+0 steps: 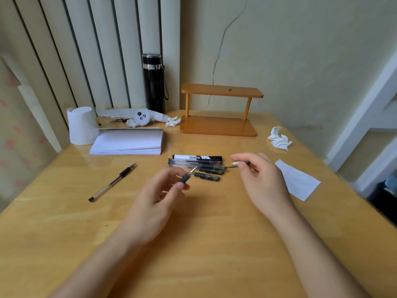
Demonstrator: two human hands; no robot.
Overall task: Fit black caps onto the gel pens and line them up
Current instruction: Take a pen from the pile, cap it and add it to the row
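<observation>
The writing on the marker [197, 157] is too small to be read. An uncapped gel pen [187, 176] is held in the left hand [160, 195] over the bench [193, 244], tip up. A black cap [240, 163] is pinched by the fingers [238, 157] of the right hand [263, 179], beside the capped pens [199, 167].

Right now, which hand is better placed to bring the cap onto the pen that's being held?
The right hand. It pinches what looks like a cap just beyond the bare tip of the gel pen, which the left hand grips, tip toward it. A short leftward move should seat it.
</observation>
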